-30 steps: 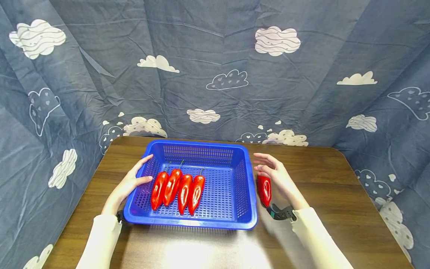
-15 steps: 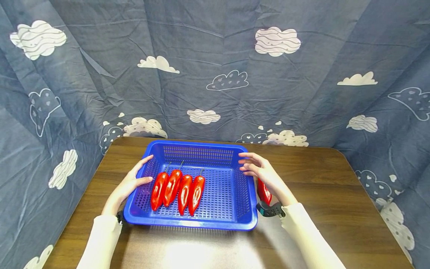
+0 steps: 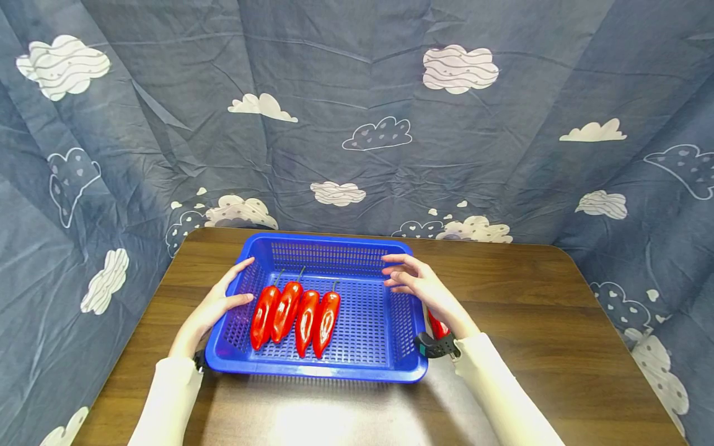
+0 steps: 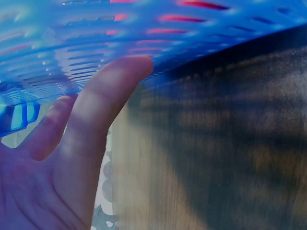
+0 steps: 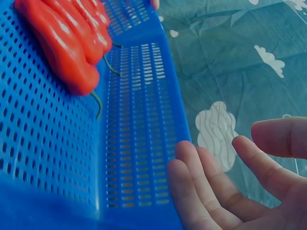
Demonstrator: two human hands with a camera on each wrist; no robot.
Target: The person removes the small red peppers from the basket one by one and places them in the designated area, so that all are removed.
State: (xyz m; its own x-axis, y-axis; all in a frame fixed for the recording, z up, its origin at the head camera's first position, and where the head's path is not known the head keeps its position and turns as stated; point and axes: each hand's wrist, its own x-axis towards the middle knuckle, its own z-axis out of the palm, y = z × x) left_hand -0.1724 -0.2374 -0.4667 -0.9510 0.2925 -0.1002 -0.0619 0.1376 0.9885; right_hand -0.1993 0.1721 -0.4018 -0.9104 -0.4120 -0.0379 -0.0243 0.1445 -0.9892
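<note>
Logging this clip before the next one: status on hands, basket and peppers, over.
Left hand open at left side of blue perforated basket; right hand open at its right rim. Four red chili peppers inside. Right wrist partly hides fifth pepper outside.

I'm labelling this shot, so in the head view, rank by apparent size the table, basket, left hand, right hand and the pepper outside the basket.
Largest to smallest:
1. Table
2. Basket
3. Left hand and right hand: too alike to rank
4. Pepper outside the basket, partly hidden
</note>
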